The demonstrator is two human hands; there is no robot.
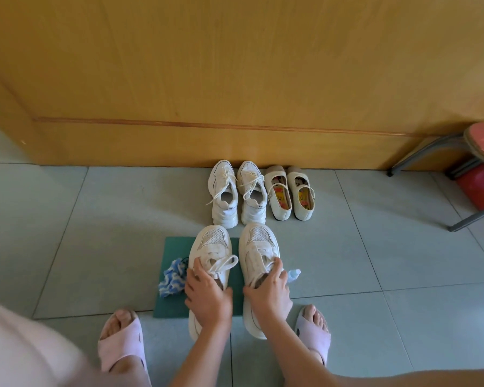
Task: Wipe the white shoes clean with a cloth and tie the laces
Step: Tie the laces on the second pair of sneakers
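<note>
- Two white shoes stand side by side in the lower centre of the frame, toes pointing up the picture: the left shoe and the right shoe, both partly on a green mat.
- The left hand grips the left shoe at its collar, fingers curled across the laces.
- The right hand grips the right shoe the same way, fingers wrapped over its outer side.
- A blue-and-white cloth lies at the mat's left side, just beside the left hand; neither hand holds it.
- A small bottle lies just right of the right hand.
- Just above the toes, white sneakers and cream flats line the wooden door.
- Bare tiled floor spreads to the left; a stool stands at the right edge.
</note>
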